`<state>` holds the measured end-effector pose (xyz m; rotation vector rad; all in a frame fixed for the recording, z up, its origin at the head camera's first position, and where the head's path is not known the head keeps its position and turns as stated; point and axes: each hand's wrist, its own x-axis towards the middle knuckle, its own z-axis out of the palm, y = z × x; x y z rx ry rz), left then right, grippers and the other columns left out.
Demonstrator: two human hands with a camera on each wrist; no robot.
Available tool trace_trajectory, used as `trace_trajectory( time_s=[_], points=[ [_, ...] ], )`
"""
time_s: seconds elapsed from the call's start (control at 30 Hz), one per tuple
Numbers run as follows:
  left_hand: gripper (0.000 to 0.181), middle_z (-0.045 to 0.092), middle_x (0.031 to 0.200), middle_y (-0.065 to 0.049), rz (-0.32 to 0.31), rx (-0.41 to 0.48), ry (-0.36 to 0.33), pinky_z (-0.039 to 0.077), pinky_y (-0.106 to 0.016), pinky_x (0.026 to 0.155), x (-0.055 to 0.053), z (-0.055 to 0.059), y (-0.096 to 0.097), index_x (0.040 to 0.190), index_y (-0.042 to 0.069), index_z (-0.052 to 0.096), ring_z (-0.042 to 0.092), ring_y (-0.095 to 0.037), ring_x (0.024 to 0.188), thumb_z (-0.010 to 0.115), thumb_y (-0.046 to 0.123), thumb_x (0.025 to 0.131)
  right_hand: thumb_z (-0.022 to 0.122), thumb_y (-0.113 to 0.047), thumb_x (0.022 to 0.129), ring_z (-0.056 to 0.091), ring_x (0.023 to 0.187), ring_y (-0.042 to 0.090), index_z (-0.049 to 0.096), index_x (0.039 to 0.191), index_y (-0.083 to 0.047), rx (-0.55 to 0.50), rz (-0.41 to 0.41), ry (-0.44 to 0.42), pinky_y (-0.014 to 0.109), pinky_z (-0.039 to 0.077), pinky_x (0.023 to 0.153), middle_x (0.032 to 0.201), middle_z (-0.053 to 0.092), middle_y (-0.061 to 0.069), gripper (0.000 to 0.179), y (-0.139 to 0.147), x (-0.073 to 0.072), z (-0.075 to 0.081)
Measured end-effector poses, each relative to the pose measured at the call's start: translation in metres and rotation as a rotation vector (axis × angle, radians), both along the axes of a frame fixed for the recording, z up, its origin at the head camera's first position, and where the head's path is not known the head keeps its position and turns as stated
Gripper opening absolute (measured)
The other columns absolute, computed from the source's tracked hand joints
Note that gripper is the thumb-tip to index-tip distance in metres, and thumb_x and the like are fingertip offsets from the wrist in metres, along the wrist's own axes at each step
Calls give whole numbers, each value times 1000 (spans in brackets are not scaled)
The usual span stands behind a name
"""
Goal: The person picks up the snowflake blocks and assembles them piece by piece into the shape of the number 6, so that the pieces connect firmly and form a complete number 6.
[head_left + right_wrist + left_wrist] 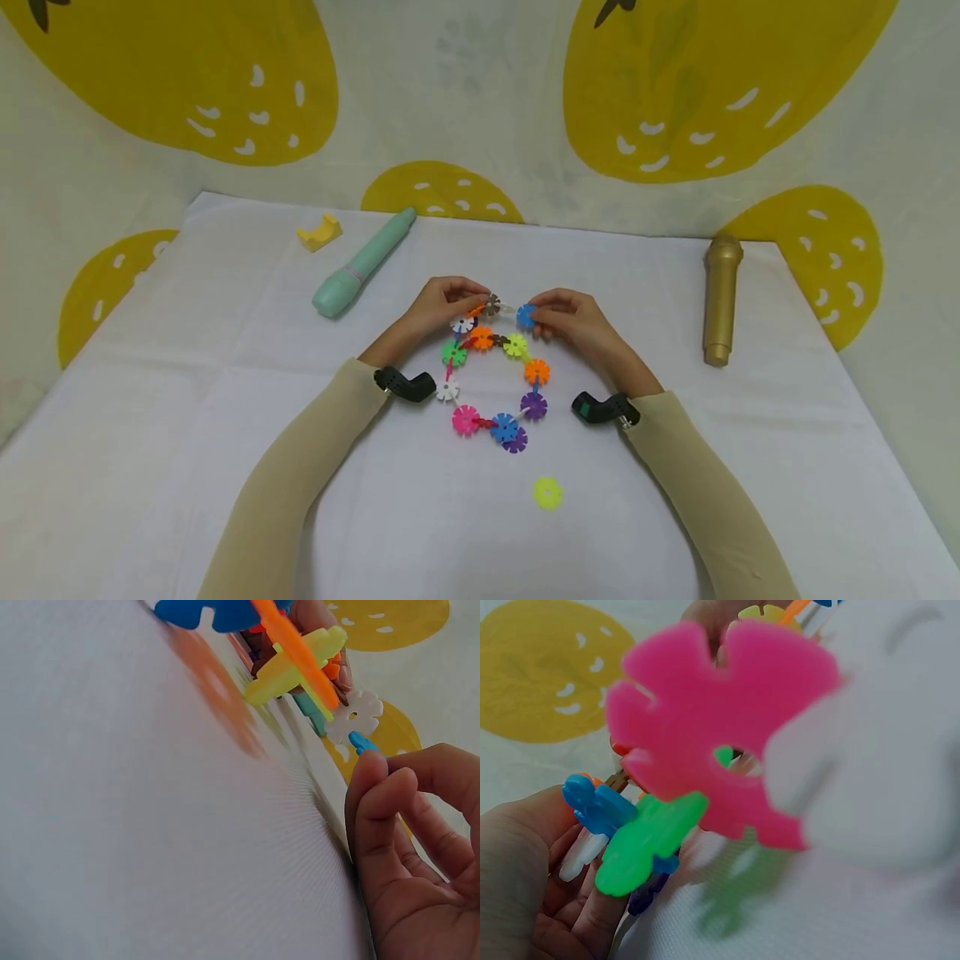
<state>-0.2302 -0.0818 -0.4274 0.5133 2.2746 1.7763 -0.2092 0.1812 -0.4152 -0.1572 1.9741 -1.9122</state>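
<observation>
Slotted plastic snowflake discs are linked in a colourful chain, looped on the cloth in the head view, with a green disc [453,353] and a pink disc [466,420] on its left side. My left hand [435,307] grips the chain near its far end, by a grey-brown disc [492,304]. Between both hands is a white disc [507,309]. My right hand [579,323] pinches a blue disc [526,315] between thumb and fingertips; in the right wrist view this disc's edge overlaps the white disc [361,712]. Another pink disc surface [682,712] partly blocks the left wrist view.
A loose yellow disc [547,493] lies on the white cloth [420,533] nearer the body. Behind the left hand are a mint-green toy microphone [363,265] and a small yellow curved block [319,233]. A gold microphone [722,302] lies far right.
</observation>
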Motion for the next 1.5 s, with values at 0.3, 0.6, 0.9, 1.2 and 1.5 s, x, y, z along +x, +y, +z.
trace_trajectory(
  time_s=[0.3, 0.6, 0.9, 1.2, 1.5],
  points=[
    [25, 72, 100, -13, -6, -14, -5, 49, -19, 66, 0, 2, 1, 113, -1, 70, 60, -12, 72, 66, 14, 94, 62, -1, 94, 64, 69, 12, 56, 118, 10, -34, -11, -21, 20, 54, 66, 87, 70, 3, 28, -6, 1, 3],
    [23, 72, 102, -15, -6, -20, 22, 50, -19, 66, -1, 3, 3, 111, -3, 71, 61, -10, 71, 66, 11, 94, 62, 5, 91, 66, 65, 12, 57, 116, 16, -55, -66, 11, 21, 54, 64, 85, 71, 3, 27, -10, -2, 1],
    [23, 72, 102, -15, 13, -59, 22, 49, -18, 65, 0, 4, 2, 111, -2, 71, 59, -12, 72, 66, 13, 94, 61, 6, 92, 64, 64, 11, 56, 117, 18, -38, -61, 32, 21, 54, 64, 83, 71, 1, 29, -16, -1, 1],
    [24, 72, 101, -12, 17, -41, 73, 48, -21, 64, 2, 9, 2, 112, 1, 72, 60, -15, 75, 68, 17, 93, 64, -6, 94, 65, 69, 13, 57, 124, 9, -29, -138, 9, 21, 54, 64, 89, 69, 4, 35, -17, 0, -2],
    [24, 72, 101, -10, 31, -123, 69, 47, -23, 67, 1, 11, -4, 111, 4, 72, 59, -18, 76, 69, 19, 92, 55, -16, 101, 65, 71, 14, 55, 127, 8, -18, -130, -8, 21, 53, 64, 92, 64, 7, 36, -10, -1, 0]
  ],
)
